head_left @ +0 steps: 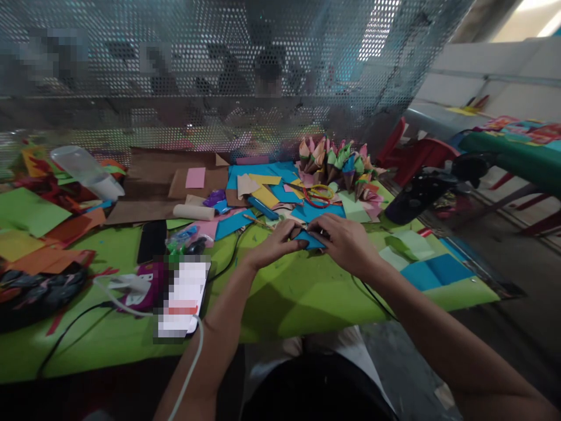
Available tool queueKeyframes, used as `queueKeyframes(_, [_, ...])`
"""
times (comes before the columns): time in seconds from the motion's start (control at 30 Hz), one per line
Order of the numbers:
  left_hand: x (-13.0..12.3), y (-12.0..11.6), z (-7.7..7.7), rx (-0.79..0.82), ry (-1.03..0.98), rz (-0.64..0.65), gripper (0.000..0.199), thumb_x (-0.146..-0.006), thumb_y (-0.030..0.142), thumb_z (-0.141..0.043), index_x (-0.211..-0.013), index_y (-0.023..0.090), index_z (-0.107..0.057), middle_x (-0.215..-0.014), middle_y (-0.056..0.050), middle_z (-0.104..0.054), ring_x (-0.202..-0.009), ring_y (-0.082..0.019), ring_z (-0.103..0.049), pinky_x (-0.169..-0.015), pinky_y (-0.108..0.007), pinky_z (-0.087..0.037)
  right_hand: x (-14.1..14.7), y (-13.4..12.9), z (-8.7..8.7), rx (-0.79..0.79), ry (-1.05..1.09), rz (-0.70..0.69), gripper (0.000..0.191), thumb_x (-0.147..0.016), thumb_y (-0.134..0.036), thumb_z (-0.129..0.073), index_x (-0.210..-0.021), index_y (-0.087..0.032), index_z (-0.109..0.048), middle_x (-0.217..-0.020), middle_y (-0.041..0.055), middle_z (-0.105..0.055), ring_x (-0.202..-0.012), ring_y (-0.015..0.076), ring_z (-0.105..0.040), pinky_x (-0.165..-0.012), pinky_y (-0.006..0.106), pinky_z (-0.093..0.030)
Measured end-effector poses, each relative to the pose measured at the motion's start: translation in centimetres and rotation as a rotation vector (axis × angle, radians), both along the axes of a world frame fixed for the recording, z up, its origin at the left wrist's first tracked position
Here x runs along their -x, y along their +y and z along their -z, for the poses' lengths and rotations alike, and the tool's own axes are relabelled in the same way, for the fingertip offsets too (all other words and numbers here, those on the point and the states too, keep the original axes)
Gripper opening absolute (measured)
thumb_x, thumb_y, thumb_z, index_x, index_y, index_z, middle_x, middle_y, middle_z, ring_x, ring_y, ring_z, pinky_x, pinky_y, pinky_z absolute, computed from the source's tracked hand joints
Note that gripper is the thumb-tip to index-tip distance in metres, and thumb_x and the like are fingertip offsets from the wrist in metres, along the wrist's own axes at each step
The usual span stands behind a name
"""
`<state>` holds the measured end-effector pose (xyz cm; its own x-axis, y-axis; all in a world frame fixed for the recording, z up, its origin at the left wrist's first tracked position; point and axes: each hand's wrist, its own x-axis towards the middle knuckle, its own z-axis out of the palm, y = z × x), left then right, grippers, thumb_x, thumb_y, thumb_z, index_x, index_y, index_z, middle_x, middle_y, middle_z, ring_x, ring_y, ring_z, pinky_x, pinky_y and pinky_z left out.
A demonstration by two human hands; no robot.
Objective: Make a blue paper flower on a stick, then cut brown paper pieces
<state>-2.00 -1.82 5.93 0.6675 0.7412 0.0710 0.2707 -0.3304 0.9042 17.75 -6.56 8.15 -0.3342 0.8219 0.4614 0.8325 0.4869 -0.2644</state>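
A small piece of blue paper [310, 240] is held between both hands over the green tabletop. My left hand [280, 241] pinches its left side, thumb toward me. My right hand [339, 237] grips its right side with curled fingers, hiding part of it. Just beyond the hands lie a blue utility-knife-like tool [263, 207], a pencil [256, 220], and scissors with red and yellow handles [318, 196] on blue and yellow paper sheets. Several folded paper cones [346, 161] in pink, green and blue stand at the back.
A lit phone [184, 298] with a white cable, a purple power strip [146, 286] and a dark phone [151, 242] lie to the left. Blue paper [438, 272] sits at right. A perforated metal screen [219, 76] rises behind the green table [280, 316].
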Motion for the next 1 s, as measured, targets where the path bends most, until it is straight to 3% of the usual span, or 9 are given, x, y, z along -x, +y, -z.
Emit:
queueKeyframes(0.2, [0.0, 0.0, 0.0, -0.003, -0.016, 0.025, 0.023, -0.087, 0.039, -0.061, -0.101, 0.022, -0.055, -0.109, -0.004, -0.052, -0.114, -0.025, -0.046, -0.108, -0.04, -0.035, 0.0, -0.3, -0.6, -0.05, -0.148, -0.022, 0.024, -0.102, -0.028, -0.047, -0.092, -0.018, -0.067, -0.085, 0.0085, -0.068, -0.076, 0.0205, -0.06, -0.065, 0.03, -0.032])
queueKeyframes(0.47, [0.0, 0.2, 0.3, -0.02, -0.034, 0.051, 0.025, -0.087, 0.04, -0.061, -0.103, 0.022, -0.055, -0.115, -0.004, -0.052, -0.119, -0.025, -0.044, -0.111, -0.039, -0.033, 0.3, -0.4, -1.3, -0.037, -0.331, 0.015, 0.018, -0.098, -0.019, -0.049, -0.093, -0.017, -0.066, -0.084, 0.0085, -0.066, -0.066, 0.0185, -0.052, -0.06, 0.031, -0.02])
queueKeyframes(0.77, [0.0, 0.2, 0.5, -0.066, -0.037, 0.08, 0.025, -0.089, 0.04, -0.061, -0.104, 0.022, -0.053, -0.117, -0.005, -0.052, -0.118, -0.024, -0.043, -0.11, -0.038, -0.032, 0.3, -0.4, -0.9, -0.059, -0.371, 0.017, 0.023, -0.099, -0.014, -0.041, -0.09, -0.016, -0.063, -0.082, 0.0083, -0.061, -0.063, 0.0174, -0.044, -0.06, 0.032, -0.02])
queueKeyframes(1.0, [-0.1, 0.1, 0.5, -0.079, -0.019, 0.065, 0.03, -0.089, 0.05, -0.061, -0.103, 0.023, -0.054, -0.114, -0.005, -0.054, -0.116, -0.024, -0.044, -0.109, -0.038, -0.033, 0.3, -0.4, -1.0, -0.024, -0.338, 0.03, 0.023, -0.099, -0.019, -0.041, -0.093, -0.015, -0.063, -0.084, 0.0089, -0.062, -0.065, 0.0178, -0.047, -0.061, 0.032, -0.021])
